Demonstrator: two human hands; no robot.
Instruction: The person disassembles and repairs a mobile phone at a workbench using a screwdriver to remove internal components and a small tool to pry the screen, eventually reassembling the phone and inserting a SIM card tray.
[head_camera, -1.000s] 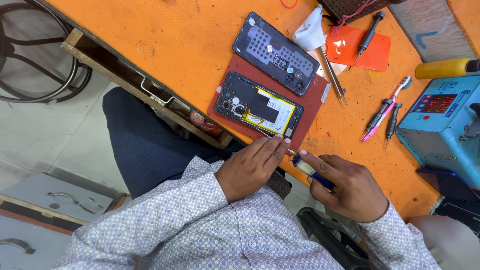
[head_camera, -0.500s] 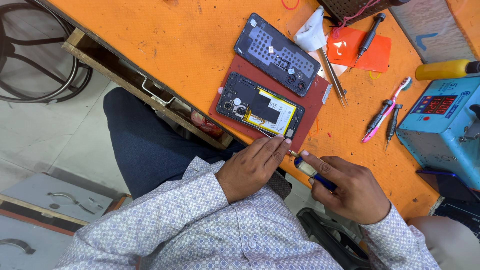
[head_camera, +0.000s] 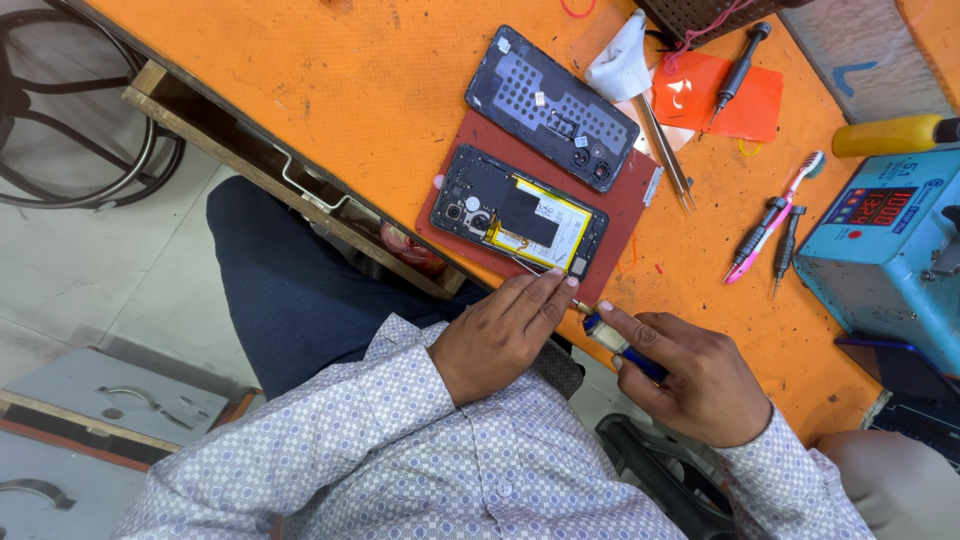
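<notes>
Blue-handled screwdriver (head_camera: 615, 341) meets opened phone (head_camera: 522, 212).

Phone-repair workshop: an opened phone (head_camera: 522, 213), screwdrivers (head_camera: 740, 66), tweezers (head_camera: 668, 155) and a blue bench meter (head_camera: 885, 255) are lying on an orange workbench (head_camera: 330, 90).

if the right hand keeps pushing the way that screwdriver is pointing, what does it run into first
Probably the bottom edge of the opened phone on the red mat. The right hand aims the blue-handled screwdriver up-left at it, past the left hand's fingers. Depth is unclear.
</notes>
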